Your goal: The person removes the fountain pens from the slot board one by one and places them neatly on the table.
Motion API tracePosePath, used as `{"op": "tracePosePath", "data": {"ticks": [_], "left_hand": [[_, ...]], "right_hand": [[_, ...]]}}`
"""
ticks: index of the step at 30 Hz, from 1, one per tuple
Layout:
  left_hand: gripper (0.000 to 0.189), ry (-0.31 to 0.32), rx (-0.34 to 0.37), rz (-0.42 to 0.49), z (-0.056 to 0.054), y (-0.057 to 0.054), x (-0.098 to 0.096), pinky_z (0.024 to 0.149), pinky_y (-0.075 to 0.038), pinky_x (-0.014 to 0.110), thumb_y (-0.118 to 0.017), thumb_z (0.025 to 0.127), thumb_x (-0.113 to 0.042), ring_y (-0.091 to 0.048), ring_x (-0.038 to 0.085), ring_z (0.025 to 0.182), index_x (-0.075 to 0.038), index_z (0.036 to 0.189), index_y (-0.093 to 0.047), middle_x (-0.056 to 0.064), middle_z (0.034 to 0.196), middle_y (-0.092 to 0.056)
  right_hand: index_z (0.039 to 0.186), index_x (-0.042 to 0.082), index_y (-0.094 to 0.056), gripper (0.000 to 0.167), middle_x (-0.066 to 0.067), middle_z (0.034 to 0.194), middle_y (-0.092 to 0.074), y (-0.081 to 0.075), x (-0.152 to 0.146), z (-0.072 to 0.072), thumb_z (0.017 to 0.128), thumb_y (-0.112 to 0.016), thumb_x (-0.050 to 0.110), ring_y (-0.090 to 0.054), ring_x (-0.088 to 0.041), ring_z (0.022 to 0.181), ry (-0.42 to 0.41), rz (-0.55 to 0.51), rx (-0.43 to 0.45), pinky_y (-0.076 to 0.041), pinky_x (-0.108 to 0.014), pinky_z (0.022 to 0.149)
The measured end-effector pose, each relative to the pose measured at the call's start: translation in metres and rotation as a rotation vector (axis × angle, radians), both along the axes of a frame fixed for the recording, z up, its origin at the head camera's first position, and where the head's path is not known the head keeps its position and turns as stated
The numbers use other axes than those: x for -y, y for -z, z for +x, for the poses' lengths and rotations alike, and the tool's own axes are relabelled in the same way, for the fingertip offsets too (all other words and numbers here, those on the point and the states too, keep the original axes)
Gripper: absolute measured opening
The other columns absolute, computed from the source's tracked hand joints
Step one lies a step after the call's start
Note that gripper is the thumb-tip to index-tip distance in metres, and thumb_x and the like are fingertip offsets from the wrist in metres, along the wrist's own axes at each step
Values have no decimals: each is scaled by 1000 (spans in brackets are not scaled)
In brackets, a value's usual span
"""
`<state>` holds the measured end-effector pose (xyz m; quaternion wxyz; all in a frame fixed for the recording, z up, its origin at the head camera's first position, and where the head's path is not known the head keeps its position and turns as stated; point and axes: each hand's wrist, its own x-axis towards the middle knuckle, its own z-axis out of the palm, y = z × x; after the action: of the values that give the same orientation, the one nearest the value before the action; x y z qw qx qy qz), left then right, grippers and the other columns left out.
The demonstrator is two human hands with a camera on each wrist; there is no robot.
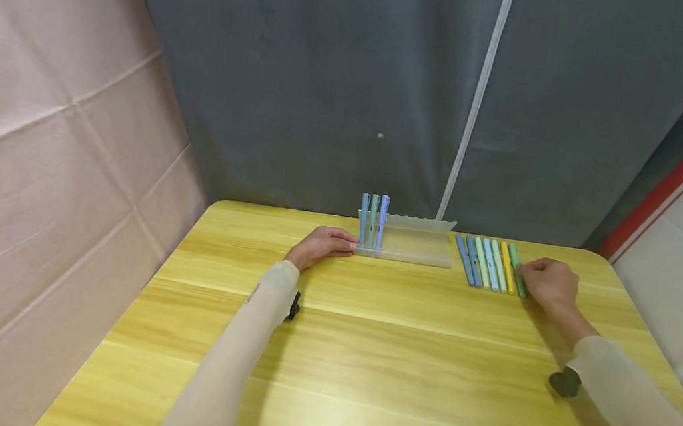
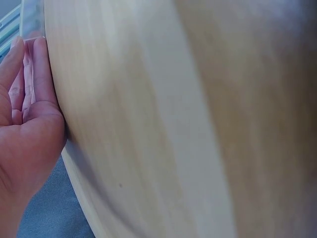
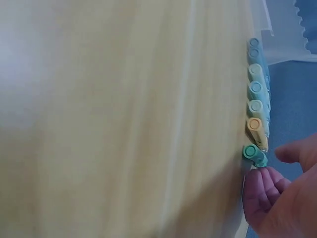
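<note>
"What are the fingers of the right hand (image 1: 549, 281) doing?"

"Their tips touch a slim green capped pen (image 1: 516, 270). In the right wrist view the thumb stands apart from it, so nothing is clamped."

"And the left hand (image 1: 324, 244)?"

"Its fingertips touch the left end of a long translucent plastic rack (image 1: 418, 239) with a wavy upper edge. I can't tell whether they pinch it or only press."

"Where exactly is the green pen?"

"Last on the right in a row of seven lying on the yellow wood-grain table (image 1: 366, 362), near its far edge, towards the far right corner. Leftward come a yellow pen (image 1: 507, 267), a pale green pen (image 1: 499, 267), a light blue pen (image 1: 491, 263), another pale green pen (image 1: 482, 263) and two darker blue pens (image 1: 474, 262)."

"And the rack?"

"Just left of that row, close to the far edge. At its left end stand an upright blue pen (image 1: 364, 218), a grey-green pen (image 1: 373, 219) and a violet-blue pen (image 1: 381, 221)."

"Further out?"

"Cream sleeves (image 1: 240, 359) on both forearms, and a black device (image 1: 565, 382) at each wrist. A dark grey curtain (image 1: 327, 91) rises behind the far edge; pale pinkish cloth (image 1: 67, 185) hangs beyond the left edge."
</note>
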<state>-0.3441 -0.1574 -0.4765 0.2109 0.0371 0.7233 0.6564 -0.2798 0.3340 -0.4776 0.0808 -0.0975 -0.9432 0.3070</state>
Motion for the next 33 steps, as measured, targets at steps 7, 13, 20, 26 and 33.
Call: {"op": "tracePosePath", "data": {"ticks": [7,13,20,26,33], "left_hand": [[29,0,0,-3,0,1,0,105,-61,36,-70,101,-4,-75,13,103,3,129,-72,17,135,-72],[28,9,6,-5,-1,2,-2,103,-62,33,-70,101,-4,-75,11,101,3,128,-73,17,135,-72],[28,21,0,6,-2,4,-3,102,-63,32,-71,101,-4,-75,11,101,2,128,-73,16,134,-72],[28,-2,7,-3,1,6,6,102,-63,33,-69,101,-2,-75,11,102,2,129,-72,16,136,-71],[29,0,9,9,4,5,10,105,-62,35,-67,103,-2,-76,13,105,4,131,-70,19,137,-70]], "right_hand": [[112,-1,-74,42,-20,100,-76,-8,13,-10,104,-58,37,-64,-32,89,10,-44,-87,-46,-35,76],[111,6,-74,39,29,75,-56,-14,42,-12,103,-63,41,-54,1,75,22,-162,-133,-45,-21,71],[112,4,-74,40,3,91,-68,-18,83,-14,105,-61,42,-54,4,72,-51,-266,-186,-46,-12,62],[112,-2,-74,32,-22,100,-75,-15,131,-25,105,-65,27,-68,-4,73,-201,-431,-193,-57,-12,64],[118,-4,-74,28,-25,106,-77,-10,179,-32,104,-69,20,-76,-22,87,-297,-542,-133,-63,-18,73]]}}
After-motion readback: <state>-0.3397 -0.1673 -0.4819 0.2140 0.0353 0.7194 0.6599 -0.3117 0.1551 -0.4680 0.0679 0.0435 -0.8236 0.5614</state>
